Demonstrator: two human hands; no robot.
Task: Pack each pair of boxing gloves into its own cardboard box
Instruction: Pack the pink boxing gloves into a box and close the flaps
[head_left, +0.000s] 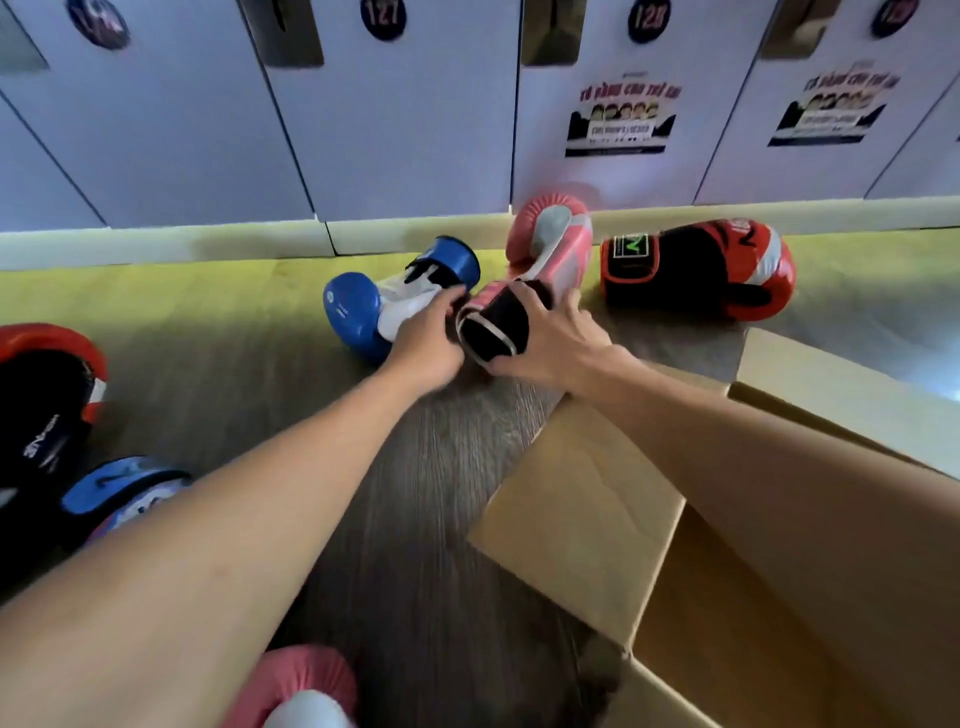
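Pink glove (553, 249) lies on the floor (415, 519) close against the lockers (405, 130), fist end at the lockers, black cuff toward the camera. Right hand (550, 343) clamps the cuff: fingers spread over the top, thumb under the near edge. Left hand (423, 345) is at the cuff's left side, motion-blurred, can't tell if its fingers grip or only touch. Tight spot: blue glove (358, 312) just left, behind the left hand's fingers; red-black glove (701, 270) just right of the pink one. Open strip of floor runs down the middle between the forearms. Cardboard box (587, 499) sits open at lower right, one flap splayed out under the right forearm; interior mostly cut off by the frame edge. Left edge crops a second red-black glove (47, 395); second blue glove (119, 493) is partly behind the left forearm. Second pink glove (301, 686) cropped at the bottom edge
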